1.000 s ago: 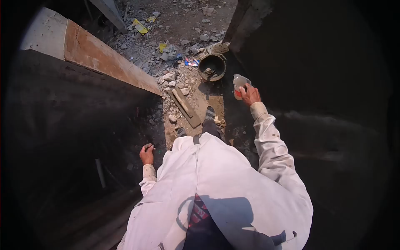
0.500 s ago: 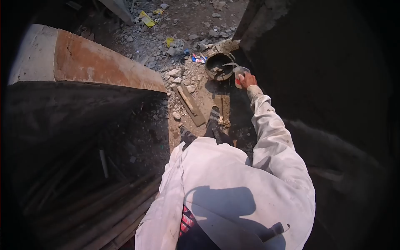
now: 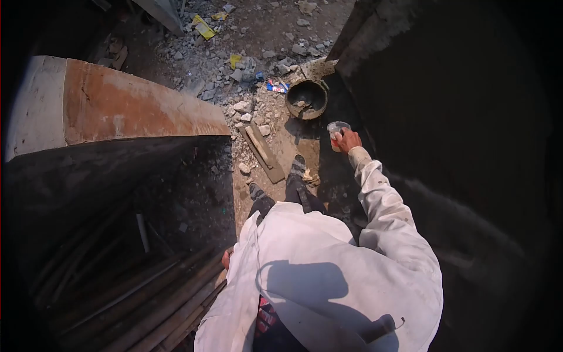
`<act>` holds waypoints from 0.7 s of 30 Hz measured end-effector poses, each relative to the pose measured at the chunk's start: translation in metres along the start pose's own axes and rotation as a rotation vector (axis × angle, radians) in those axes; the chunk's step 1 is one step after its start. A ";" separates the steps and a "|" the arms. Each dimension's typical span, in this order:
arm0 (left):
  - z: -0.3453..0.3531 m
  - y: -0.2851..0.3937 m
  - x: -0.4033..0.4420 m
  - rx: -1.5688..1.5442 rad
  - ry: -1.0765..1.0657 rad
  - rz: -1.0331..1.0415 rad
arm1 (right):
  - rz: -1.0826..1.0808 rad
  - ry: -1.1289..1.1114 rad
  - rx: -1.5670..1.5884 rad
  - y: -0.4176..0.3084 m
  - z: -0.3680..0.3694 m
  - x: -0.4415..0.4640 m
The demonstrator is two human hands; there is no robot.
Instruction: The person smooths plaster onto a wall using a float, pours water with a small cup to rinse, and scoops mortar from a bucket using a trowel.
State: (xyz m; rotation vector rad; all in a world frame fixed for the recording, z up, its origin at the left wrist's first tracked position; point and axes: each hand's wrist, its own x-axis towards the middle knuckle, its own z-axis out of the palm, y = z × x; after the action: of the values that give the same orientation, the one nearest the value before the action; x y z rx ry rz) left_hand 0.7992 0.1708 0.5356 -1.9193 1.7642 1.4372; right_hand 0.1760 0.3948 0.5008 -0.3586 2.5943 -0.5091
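Note:
My right hand (image 3: 348,141) is wrapped around a clear plastic cup (image 3: 337,128) with a red mark on its side. The cup is held out at arm's length, a little below and right of a round dark pan (image 3: 321,107) with lumps inside. Only a sliver of my left hand (image 3: 227,257) shows beside the shirt's left edge; its fingers are hidden. In front of my feet lies a wooden plastering float (image 3: 273,170), a flat board with a handle strip along it.
Broken stones (image 3: 243,107) and rubble cover the ground ahead, with a yellow wrapper (image 3: 203,27) among them. A partly orange wall ledge (image 3: 141,105) juts in from the left. Long poles (image 3: 170,299) lie at lower left. A dark wall (image 3: 457,117) stands close on my right.
The stream pouring from the cup toward the pan has stopped. My right hand has drawn the cup back from the pan, toward my body. Part of my left hand has come into view.

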 end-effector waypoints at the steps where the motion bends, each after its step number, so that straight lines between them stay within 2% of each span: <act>1: 0.002 0.002 0.001 0.001 -0.001 -0.002 | 0.011 -0.024 -0.045 -0.004 0.002 0.014; 5: 0.002 0.003 -0.002 0.012 0.002 -0.010 | 0.127 -0.178 -0.217 -0.018 0.001 0.071; 9: -0.002 0.004 0.005 0.020 -0.010 0.011 | 0.179 -0.181 -0.154 -0.020 -0.003 0.088; 13: -0.012 0.006 0.022 0.035 -0.043 0.051 | 0.133 -0.017 -0.045 -0.015 -0.003 0.056; 19: -0.034 0.020 0.070 0.050 -0.121 0.152 | -0.009 0.452 0.322 -0.001 0.027 -0.048; 21: -0.041 0.027 0.087 0.065 -0.145 0.190 | 0.053 0.487 0.417 0.005 0.051 -0.094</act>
State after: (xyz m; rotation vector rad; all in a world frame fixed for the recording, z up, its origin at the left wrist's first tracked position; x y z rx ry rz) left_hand 0.7842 0.0764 0.5074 -1.6088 1.9419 1.5151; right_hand 0.2804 0.4157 0.4945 -0.0215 2.8341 -1.2191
